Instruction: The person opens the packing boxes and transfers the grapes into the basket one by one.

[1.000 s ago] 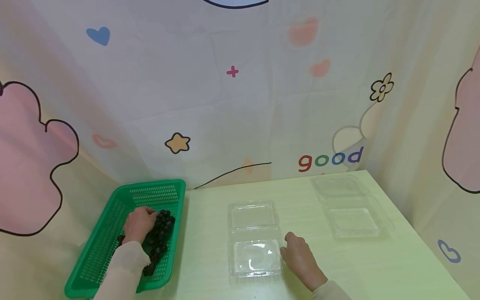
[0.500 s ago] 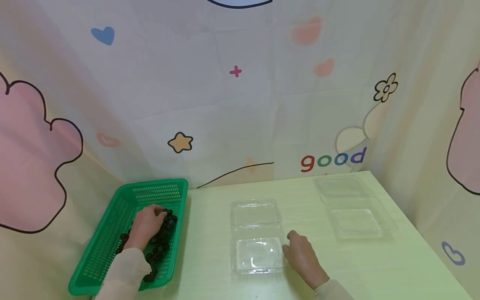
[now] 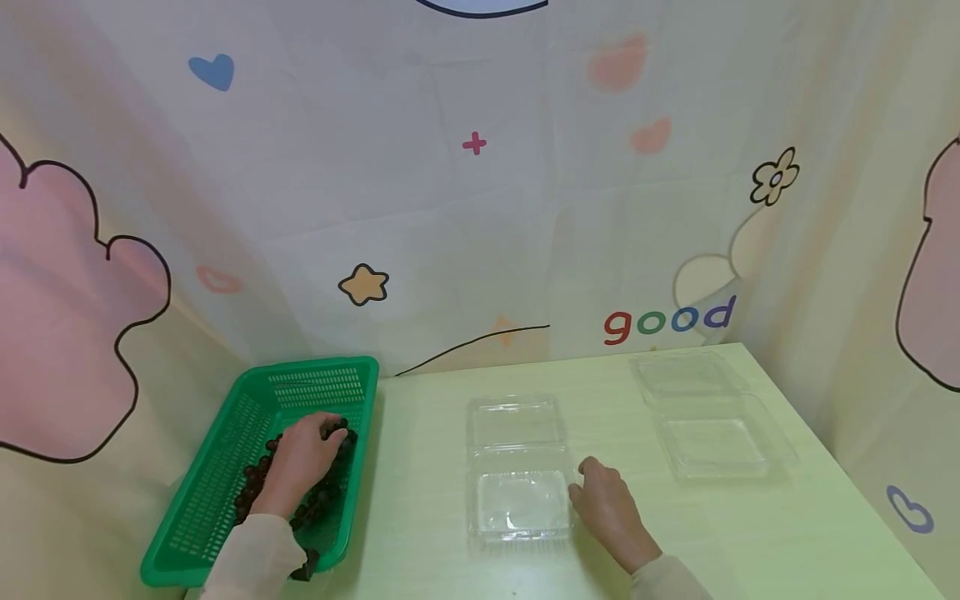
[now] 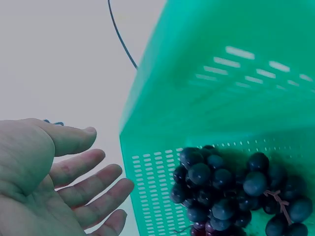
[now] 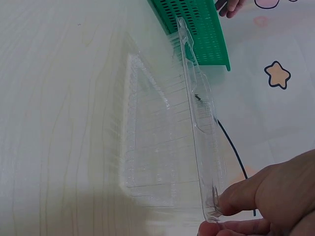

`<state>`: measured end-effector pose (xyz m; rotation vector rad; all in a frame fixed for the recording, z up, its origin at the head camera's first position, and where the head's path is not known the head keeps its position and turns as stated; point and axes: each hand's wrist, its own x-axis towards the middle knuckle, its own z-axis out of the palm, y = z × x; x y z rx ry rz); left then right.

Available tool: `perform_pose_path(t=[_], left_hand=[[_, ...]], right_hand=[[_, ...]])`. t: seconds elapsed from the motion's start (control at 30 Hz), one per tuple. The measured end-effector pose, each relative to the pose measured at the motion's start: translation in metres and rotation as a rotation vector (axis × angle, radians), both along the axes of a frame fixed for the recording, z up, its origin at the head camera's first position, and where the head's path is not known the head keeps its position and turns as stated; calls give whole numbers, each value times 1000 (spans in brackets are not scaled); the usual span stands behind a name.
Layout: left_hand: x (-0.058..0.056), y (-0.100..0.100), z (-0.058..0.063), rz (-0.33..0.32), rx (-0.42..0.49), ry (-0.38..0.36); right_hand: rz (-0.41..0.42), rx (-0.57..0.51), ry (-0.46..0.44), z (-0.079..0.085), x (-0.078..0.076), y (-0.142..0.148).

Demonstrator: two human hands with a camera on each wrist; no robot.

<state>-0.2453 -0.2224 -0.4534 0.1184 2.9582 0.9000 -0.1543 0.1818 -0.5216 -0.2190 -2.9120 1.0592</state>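
In the head view my left hand (image 3: 302, 460) is inside a green plastic basket (image 3: 372, 408), over dark grapes (image 3: 322, 500). The left wrist view shows this hand (image 4: 69, 182) with thumb and fingers extended and apart, holding nothing, beside bunches of grapes (image 4: 221, 196). With thumb and fingers, my right hand (image 3: 609, 510) pinches the right edge of a clear plastic clamshell box (image 3: 521, 500), which lies open on the table with its lid (image 3: 517, 422) folded back. The right wrist view has the thumb (image 5: 241, 199) on the box's rim and fingers below it.
A second clear clamshell box (image 3: 716, 446) lies open on the table (image 3: 420, 500) at the back right. A printed curtain (image 3: 450, 208) hangs behind the table. The basket stands at the table's left side.
My left hand has shifted slightly right over the grapes, and more of them show on its left. The right hand and the box it holds have moved slightly away. The head view has turned slightly.
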Motion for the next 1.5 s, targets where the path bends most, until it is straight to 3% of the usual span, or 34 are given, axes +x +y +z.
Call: perform_pose_path(t=[0.37, 1.1, 1.5], left_hand=[[20, 18, 7, -16, 34, 46], [49, 47, -4, -43, 5, 154], [57, 59, -10, -59, 64, 175]], right_hand=[[3, -33, -7, -4, -7, 7], [6, -10, -18, -2, -25, 13], [6, 44, -6, -1, -40, 14]])
